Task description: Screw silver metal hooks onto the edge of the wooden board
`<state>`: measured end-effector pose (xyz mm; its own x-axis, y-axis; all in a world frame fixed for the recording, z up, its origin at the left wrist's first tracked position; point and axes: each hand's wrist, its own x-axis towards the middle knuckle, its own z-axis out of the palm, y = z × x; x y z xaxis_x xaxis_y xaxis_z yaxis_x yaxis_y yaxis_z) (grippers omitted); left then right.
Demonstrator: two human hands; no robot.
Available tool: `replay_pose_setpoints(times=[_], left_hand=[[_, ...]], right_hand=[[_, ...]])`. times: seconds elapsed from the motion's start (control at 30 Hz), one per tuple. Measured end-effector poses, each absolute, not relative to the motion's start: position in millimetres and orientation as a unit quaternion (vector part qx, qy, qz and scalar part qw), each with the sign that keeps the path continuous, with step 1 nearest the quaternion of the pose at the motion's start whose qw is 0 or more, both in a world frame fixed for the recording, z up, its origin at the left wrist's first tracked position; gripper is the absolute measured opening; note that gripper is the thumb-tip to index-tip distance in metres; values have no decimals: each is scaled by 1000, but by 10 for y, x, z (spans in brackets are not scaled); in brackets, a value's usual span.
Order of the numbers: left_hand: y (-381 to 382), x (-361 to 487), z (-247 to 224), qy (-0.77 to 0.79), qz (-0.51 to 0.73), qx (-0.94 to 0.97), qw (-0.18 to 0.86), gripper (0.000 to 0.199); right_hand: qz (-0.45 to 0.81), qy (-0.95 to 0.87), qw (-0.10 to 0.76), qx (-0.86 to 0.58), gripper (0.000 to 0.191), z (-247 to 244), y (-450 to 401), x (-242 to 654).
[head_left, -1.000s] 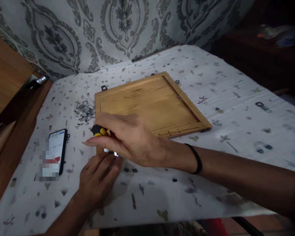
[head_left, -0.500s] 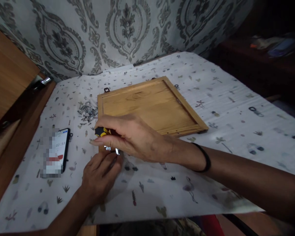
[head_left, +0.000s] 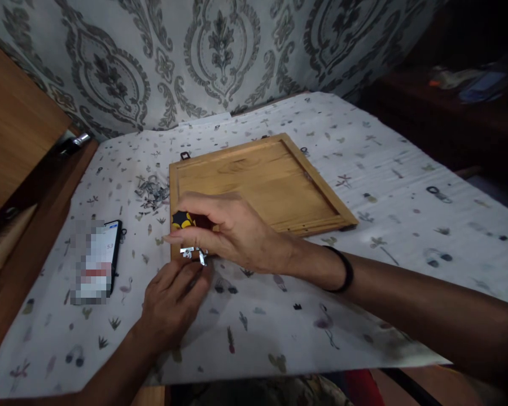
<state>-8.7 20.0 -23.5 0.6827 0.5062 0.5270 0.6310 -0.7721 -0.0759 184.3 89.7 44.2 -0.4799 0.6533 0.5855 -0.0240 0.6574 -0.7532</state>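
- Right hand (head_left: pixel 237 234): closed around a black-and-yellow handle (head_left: pixel 182 219), thumb extended to the left; forearm enters from the near right, and a black band (head_left: pixel 346 269) circles the wrist.
- Left hand (head_left: pixel 172 298): low at the panel's near left corner, fingers bent and pointing away from the wearer; whether they grip anything cannot be told. Forearm enters from the near left.
- Wooden panel (head_left: pixel 254 175): flat, framed edge raised, in the middle of the worktop; its near left part lies beneath the right hand.
- Shiny metal fitting (head_left: pixel 202 257): at the panel's near left corner, just beyond the left fingertips and below the right hand.
- Small metal pieces (head_left: pixel 152 192): loose heap, just left of the panel.
- Phone (head_left: pixel 110 248): screen up, left of the panel, partly pixelated.
- Worktop (head_left: pixel 279 324): white cover, printed with flamingos, cacti and other small motifs.
- Patterned hanging (head_left: pixel 165 51): grey and white, ornate medallions, far side.
- Wooden furniture (head_left: pixel 19 118): far left, beside the worktop.
- Far right: deep shadow, contents indistinct.
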Motion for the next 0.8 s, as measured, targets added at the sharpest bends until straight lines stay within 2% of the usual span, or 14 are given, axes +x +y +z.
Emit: replay_pose_setpoints(times=[0.13, 0.27, 0.4, 0.47, 0.8], left_hand=[[203, -78, -238, -312, -253, -908, 119, 20], [211, -75, -243, -312, -263, -905, 122, 18], [216, -76, -228, -313, -247, -909, 123, 18], [217, -75, -221, -314, -240, -910, 122, 19], [211, -97, -241, -301, -264, -910, 110, 22]], right_hand=[[357, -778, 481, -188, 26, 428, 893, 1830], [391, -807, 414, -157, 14, 501, 969, 1912], [440, -827, 326, -125, 19, 593, 1037, 2017], [444, -831, 310, -130, 18, 614, 1048, 2035], [315, -817, 442, -194, 16, 434, 913, 1889]])
